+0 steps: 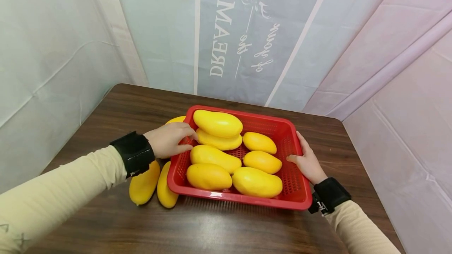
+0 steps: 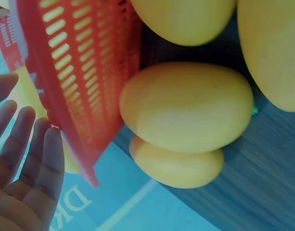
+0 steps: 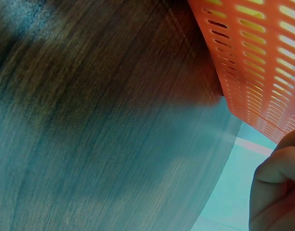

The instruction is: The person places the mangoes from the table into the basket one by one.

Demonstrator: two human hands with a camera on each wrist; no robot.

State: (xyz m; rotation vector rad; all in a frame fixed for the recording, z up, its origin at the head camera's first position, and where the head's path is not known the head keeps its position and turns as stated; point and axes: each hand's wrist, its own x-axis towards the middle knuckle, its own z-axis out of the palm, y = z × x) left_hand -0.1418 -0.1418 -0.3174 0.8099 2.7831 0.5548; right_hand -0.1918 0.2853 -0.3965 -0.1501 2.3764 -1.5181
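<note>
A red plastic basket [image 1: 243,200] with slotted walls holds several yellow mangoes [image 1: 212,176], two of them stacked at its far left. My right hand [image 1: 308,164] grips the basket's right rim, thumb over the inside and fingers outside. In the right wrist view, curled fingers [image 3: 282,178] show beside the slotted wall. At the left rim, my left hand [image 1: 172,139] has its fingers reaching over the edge. The left wrist view shows these fingers [image 2: 48,168] fairly straight and spread next to the rim. Whether they touch it I cannot tell.
Loose mangoes [image 1: 144,183] lie on the dark wooden table [image 1: 212,230] left of the basket, some partly hidden by my left arm. Behind the table hangs a printed cloth [image 1: 243,50] with lettering. Pale curtains [image 1: 46,50] flank both sides.
</note>
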